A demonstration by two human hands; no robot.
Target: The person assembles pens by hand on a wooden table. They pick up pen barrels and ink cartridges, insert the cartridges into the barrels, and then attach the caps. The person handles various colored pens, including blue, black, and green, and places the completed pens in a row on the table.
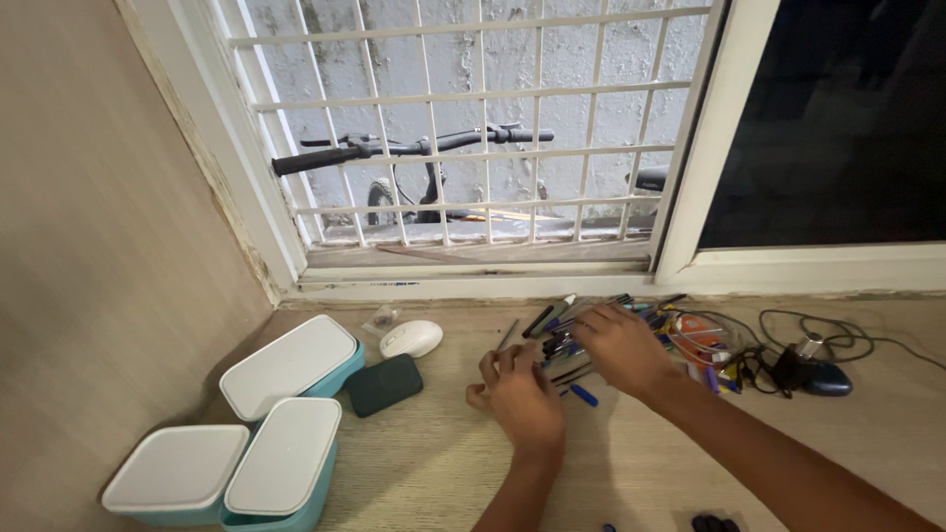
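Bare desk (434, 463) lies open in front of the left hand (517, 394) and between the two forearms — room to pass there. Farther left stand a dark wallet (384, 384), a white mouse (411, 338) and three teal lidded boxes (286, 414); right of the right hand (621, 345), the pen pile (591, 330) and tangled black cables (788, 360) block the way — the window frame (473, 281) closes the far edge.

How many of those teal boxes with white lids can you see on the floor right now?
3, all at the left. One box lies nearest the white mouse, one sits below it, and one is farthest left, beside that. None looks hidden.
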